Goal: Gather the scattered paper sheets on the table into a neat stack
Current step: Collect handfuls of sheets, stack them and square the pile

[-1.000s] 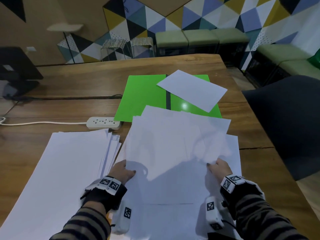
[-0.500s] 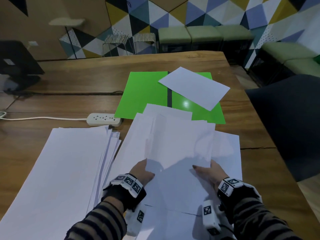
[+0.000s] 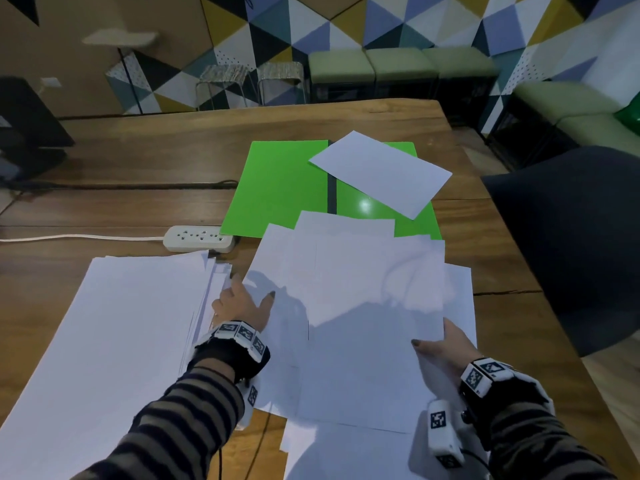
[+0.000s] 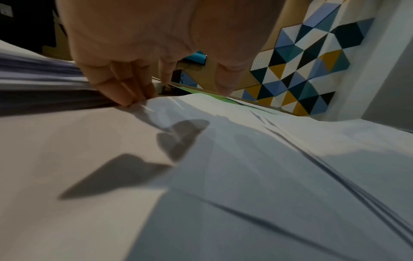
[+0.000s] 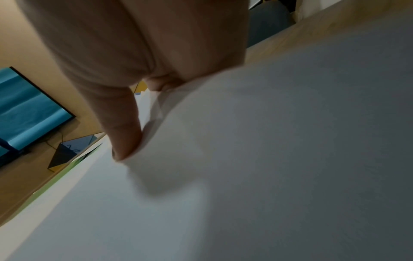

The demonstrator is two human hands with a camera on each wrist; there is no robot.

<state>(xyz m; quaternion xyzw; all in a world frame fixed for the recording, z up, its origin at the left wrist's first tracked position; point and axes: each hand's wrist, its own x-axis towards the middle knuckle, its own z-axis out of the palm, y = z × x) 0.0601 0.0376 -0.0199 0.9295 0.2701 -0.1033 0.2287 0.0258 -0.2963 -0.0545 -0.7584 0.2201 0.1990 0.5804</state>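
A loose pile of white paper sheets (image 3: 363, 306) lies fanned in front of me on the wooden table (image 3: 138, 161). My left hand (image 3: 250, 299) is at the pile's left edge, with straight fingers (image 4: 125, 88) touching the paper and the thumb lying on top. My right hand (image 3: 446, 344) pinches the pile's right edge: the thumb (image 5: 125, 137) presses on top and the other fingers are hidden under the curled paper. A thicker stack of sheets (image 3: 121, 341) lies to the left. One single sheet (image 3: 381, 174) lies askew on a green folder (image 3: 277, 188).
A white power strip (image 3: 199, 237) with its cord sits behind the left stack. A dark chair (image 3: 571, 237) stands against the table's right edge. More sheets reach the near edge beneath my right wrist.
My left hand has slid left and away from me to the pile's left edge. My right hand has shifted slightly right to the right edge. The top sheets have spread wider again.
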